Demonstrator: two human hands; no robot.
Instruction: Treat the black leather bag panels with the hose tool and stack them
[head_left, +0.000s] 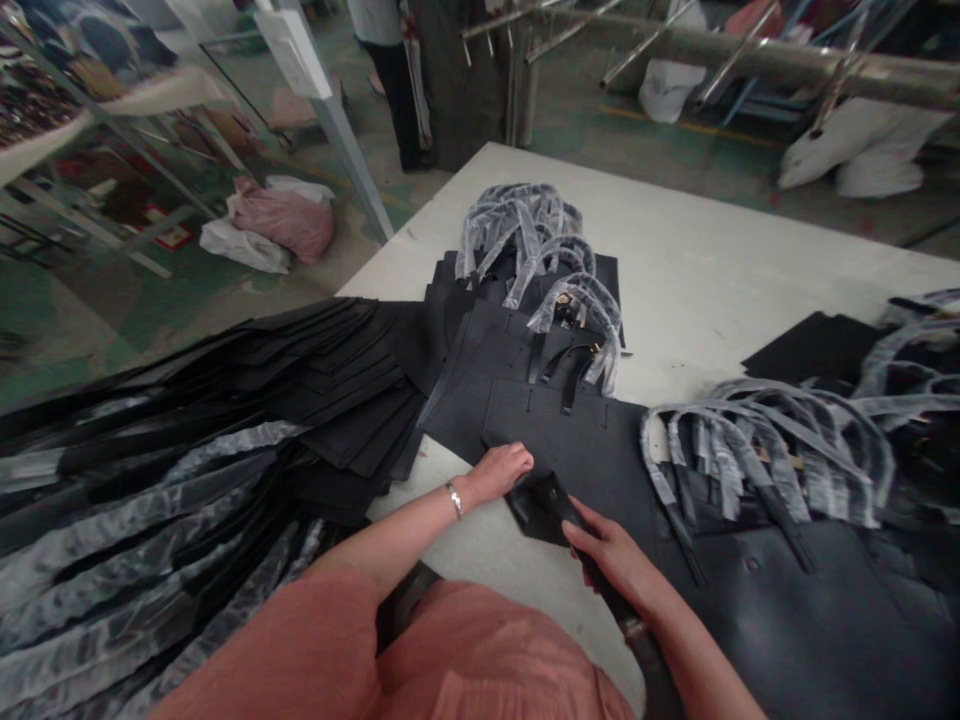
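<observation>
Closed fingers of my left hand [504,471] rest at the near edge of a black leather panel [555,435], gripping dark material there; a bracelet is on that wrist. My right hand [609,555], just to the right, is wrapped round a long black tool [570,515] whose tip points up and left towards my left hand. Slots and a black strap show on the panel beyond my hands. What exactly lies between the tool's tip and my left fingers is too dark to tell.
Black panels [337,390] fan out at the left, above plastic-wrapped straps [112,520]. Wrapped handles [525,225] pile at the back and more handles [765,440] lie at the right on black pieces. A person's legs [401,100] stand beyond the white table [697,260].
</observation>
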